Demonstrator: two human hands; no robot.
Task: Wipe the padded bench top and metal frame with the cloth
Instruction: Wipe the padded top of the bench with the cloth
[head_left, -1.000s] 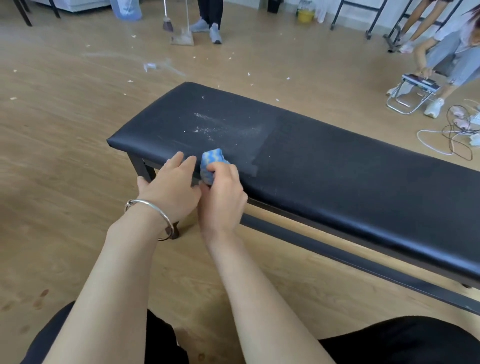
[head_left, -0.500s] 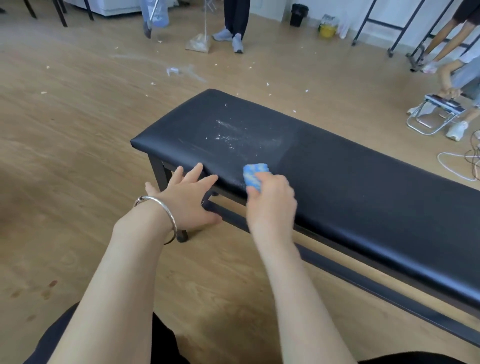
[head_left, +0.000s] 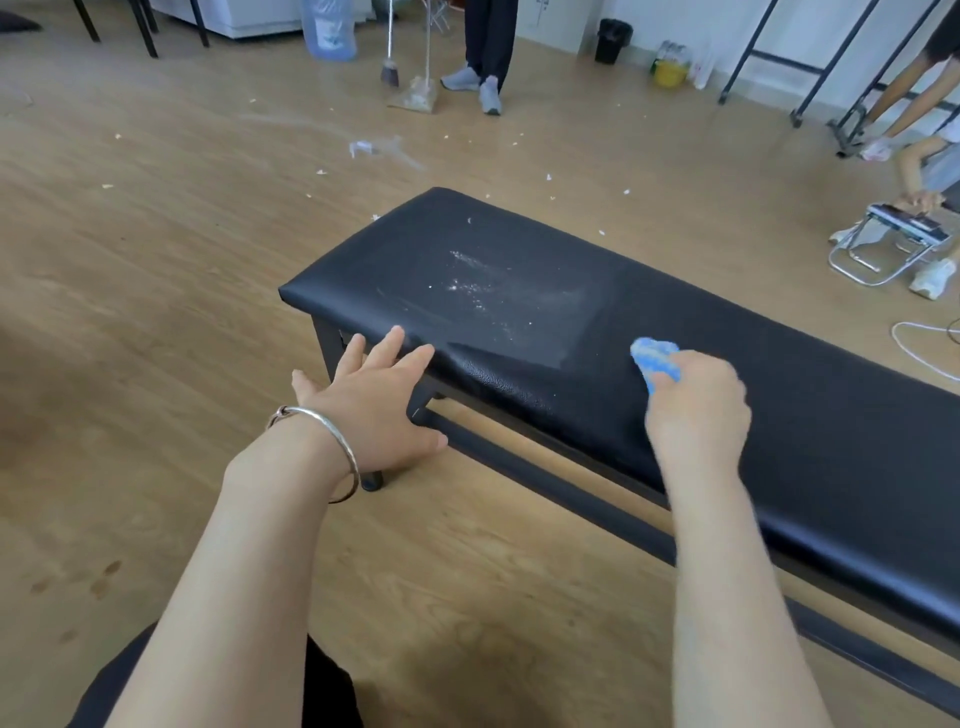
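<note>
the wooden floor (head_left: 156, 260) was strewn with pale scraps on its far side. a long black padded counter (head_left: 779, 374) ran from the left towards the near right, and its dark metal frame (head_left: 545, 483) showed below the near edge. the left hand (head_left: 374, 400) lay relaxed, fingers spread, tips on the counter's near left edge. the right hand (head_left: 696, 410) gripped a bunched blue cloth (head_left: 655, 358) pressed to the top, just right of a white dusty patch (head_left: 483, 291). a silver bangle (head_left: 332, 441) circled the left wrist.

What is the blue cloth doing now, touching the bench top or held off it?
Touching. The head view shows the right hand pressing the cloth onto the bench top, with no gap visible.
</note>
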